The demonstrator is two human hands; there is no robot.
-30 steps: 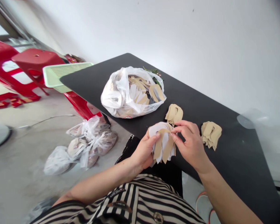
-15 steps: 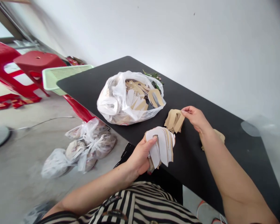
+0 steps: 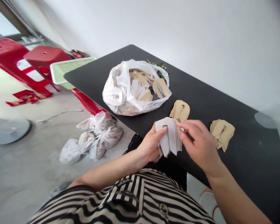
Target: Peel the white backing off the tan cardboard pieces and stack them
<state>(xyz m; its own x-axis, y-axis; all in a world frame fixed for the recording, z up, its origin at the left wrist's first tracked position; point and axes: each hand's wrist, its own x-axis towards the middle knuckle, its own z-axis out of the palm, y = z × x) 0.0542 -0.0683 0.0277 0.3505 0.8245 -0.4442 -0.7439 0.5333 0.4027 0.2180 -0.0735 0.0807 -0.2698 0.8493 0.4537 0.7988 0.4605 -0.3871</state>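
Observation:
In my left hand (image 3: pixel 151 143) is a fanned stack of U-shaped cardboard pieces (image 3: pixel 169 129), white on the face toward me and tan on others. The thumb presses into the slot of the front piece. My right hand (image 3: pixel 198 143) is at the stack's upper right edge, thumb and forefinger pinched on the edge of a piece; how many pieces they grip I cannot tell. Just behind the stack, a small pile of tan U-shaped pieces (image 3: pixel 184 109) lies on the black table (image 3: pixel 205 105). A second tan pile (image 3: pixel 227 133) rests farther right, beyond my right hand.
A white plastic bag (image 3: pixel 116 93) full of similar pieces sits open on the table, with green leaves (image 3: pixel 162 67) behind it. Left of the table are a pale green basket (image 3: pixel 60 74), red stools (image 3: pixel 45 56), tied plastic bags (image 3: pixel 102 133) and a round base (image 3: pixel 11 132) on the floor.
My right hand has come back from the nearer tan pile to the edge of the held stack. The view has shifted, and the right-hand pile now shows fully.

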